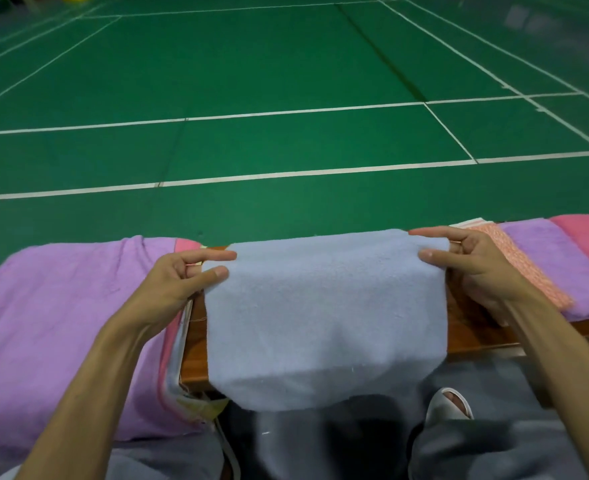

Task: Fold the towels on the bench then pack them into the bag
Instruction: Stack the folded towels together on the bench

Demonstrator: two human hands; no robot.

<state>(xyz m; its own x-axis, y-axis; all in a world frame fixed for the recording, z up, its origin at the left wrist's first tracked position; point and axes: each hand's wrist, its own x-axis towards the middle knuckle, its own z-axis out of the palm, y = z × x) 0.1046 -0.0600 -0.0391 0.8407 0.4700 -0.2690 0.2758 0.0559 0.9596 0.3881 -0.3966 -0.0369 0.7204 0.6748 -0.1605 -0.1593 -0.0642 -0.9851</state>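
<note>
Each hand pinches an upper corner of the blue towel (324, 317): the left hand (178, 275) at its left corner, the right hand (466, 261) at its right, thumb on the near face. The towel hangs over the bench (196, 344) and its near edge. Left of it lies a pile (172, 358) topped by a purple towel (68, 323). To the right, an orange towel (521, 268), a lilac towel (560, 261) and a pink towel (587, 233) lie side by side.

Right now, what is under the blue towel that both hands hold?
The brown wooden bench shows on both sides of the blue towel, so it lies beneath. Whether anything else lies under the towel is covered.
</note>
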